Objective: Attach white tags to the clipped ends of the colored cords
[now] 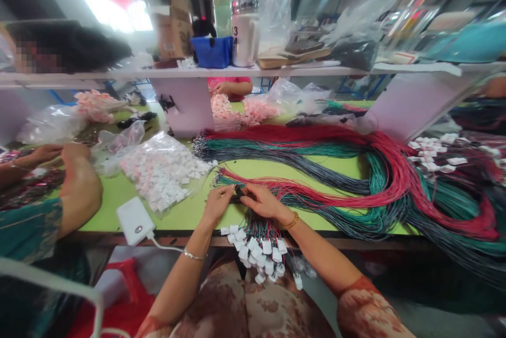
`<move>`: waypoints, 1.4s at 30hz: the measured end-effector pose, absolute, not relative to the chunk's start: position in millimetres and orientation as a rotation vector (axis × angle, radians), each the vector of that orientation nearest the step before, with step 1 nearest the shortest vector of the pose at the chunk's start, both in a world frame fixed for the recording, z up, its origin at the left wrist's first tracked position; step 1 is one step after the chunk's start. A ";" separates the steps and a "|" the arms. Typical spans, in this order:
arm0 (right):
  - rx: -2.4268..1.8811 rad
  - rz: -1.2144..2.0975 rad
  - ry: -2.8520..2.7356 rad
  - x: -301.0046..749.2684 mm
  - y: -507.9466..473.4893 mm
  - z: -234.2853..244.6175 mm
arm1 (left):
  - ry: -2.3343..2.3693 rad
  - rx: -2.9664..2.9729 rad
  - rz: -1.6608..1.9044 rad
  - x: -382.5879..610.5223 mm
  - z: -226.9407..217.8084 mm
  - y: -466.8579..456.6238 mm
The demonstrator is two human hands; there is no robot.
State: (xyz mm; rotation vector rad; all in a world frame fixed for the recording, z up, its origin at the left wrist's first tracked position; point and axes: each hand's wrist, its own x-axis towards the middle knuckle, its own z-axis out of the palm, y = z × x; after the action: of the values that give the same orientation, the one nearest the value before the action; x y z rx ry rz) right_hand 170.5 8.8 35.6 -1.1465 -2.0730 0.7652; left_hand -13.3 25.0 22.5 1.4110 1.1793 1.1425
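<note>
Just above the table's front edge, my left hand and my right hand meet with fingertips nearly touching. Between them is a small black piece, pinched by my right thumb and fingers; its exact kind is too small to tell. My left fingers are pinched together beside it, and what they hold is hidden. Under my right hand, thin wires run down to a bunch of white plastic connectors hanging over the edge. Beside my hands lies a bundle of red, green and black wires, its metal-tipped ends near my left fingers.
A clear bag of small white connector housings lies left, near a white power bank with a cable. Longer wire bundles curve across the back and right. A co-worker's arm is at far left. A shelf spans above.
</note>
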 end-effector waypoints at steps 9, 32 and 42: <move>-1.223 0.809 -1.945 164.7 13.1 10.1 | 1.286 1.638 1.246 -5.3 21.6 26.3; -1.175 1.330 -1.778 164.4 72.3 33.3 | 1.113 1.890 1.262 4.8 36.9 11.8; -0.947 1.249 -1.138 135.2 36.0 59.9 | 1.315 1.457 1.204 6.7 20.1 17.4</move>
State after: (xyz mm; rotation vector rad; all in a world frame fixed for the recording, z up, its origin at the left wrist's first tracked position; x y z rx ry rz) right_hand 135.2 36.0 59.9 -0.9473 -1.1377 1.2489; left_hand 6.7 17.4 20.1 1.4571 1.3148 1.2036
